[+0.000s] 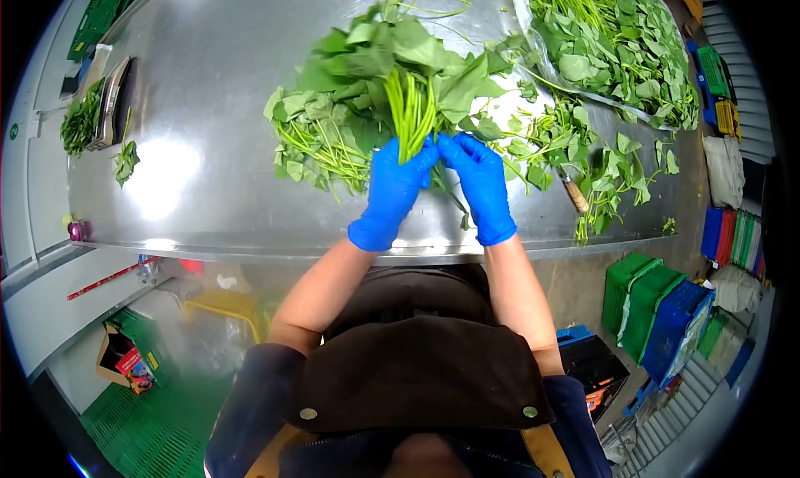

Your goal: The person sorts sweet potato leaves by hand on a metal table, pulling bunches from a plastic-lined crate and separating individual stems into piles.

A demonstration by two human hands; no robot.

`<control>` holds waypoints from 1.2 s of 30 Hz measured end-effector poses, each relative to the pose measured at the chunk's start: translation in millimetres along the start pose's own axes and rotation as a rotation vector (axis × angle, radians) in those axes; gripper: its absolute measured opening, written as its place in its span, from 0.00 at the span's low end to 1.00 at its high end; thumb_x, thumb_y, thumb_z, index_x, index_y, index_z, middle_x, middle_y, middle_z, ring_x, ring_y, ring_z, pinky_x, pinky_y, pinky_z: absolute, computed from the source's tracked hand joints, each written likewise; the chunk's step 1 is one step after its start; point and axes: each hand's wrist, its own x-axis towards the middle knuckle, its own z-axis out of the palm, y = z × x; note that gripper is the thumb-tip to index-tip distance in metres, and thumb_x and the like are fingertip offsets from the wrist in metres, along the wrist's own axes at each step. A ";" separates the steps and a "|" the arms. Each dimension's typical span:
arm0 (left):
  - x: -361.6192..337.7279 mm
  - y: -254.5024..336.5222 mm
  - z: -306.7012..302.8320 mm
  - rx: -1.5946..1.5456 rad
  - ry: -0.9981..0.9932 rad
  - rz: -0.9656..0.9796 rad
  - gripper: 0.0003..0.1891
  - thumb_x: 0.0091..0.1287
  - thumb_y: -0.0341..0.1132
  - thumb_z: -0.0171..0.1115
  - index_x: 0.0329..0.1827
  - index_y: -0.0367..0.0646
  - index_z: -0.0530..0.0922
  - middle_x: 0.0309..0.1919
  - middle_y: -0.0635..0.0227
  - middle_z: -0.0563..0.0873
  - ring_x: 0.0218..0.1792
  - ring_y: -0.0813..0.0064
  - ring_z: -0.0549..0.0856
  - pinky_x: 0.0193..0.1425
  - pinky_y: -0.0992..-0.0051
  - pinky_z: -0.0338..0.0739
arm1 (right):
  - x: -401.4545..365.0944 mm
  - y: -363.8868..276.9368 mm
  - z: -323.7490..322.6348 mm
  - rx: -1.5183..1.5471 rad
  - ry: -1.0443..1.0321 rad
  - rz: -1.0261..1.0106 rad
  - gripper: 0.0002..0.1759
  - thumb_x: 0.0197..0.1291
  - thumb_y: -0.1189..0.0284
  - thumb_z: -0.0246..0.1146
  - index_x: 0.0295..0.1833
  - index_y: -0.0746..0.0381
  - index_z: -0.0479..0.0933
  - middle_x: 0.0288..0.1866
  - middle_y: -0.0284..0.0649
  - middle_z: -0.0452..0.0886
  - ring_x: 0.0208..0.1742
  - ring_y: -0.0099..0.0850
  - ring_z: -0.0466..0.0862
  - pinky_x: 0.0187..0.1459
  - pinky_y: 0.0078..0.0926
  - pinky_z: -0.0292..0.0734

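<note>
My left hand (390,193), in a blue glove, is closed around the stems of a bunch of leafy greens (408,103). The bunch stands stems down, with its broad leaves spread away from me. Close beside it, my right hand (482,190), also gloved in blue, has its fingers pinched together near the stems; what they hold is hidden. A thin stem with a leaf dangles below the hands. Behind and left of the bunch lies a pile of leafy greens (321,149) on the metal table (225,86). Loose sprigs (575,136) are scattered right of my hands.
A knife (575,195) with a wooden handle lies among the sprigs on the right. Beyond it, a large heap of greens (608,45) rests on clear plastic. At the left edge stands a box (112,103) with greens beside it. Stacked crates (654,307) stand below right.
</note>
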 end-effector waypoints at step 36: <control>-11.3 -17.2 70.5 -0.115 0.233 0.168 0.14 0.69 0.34 0.55 0.52 0.34 0.76 0.38 0.61 0.86 0.15 0.87 0.67 0.17 0.84 0.58 | 14.3 -19.8 -147.5 0.343 -0.159 0.286 0.24 0.68 0.58 0.50 0.64 0.59 0.69 0.59 0.42 0.76 0.55 0.28 0.77 0.56 0.25 0.71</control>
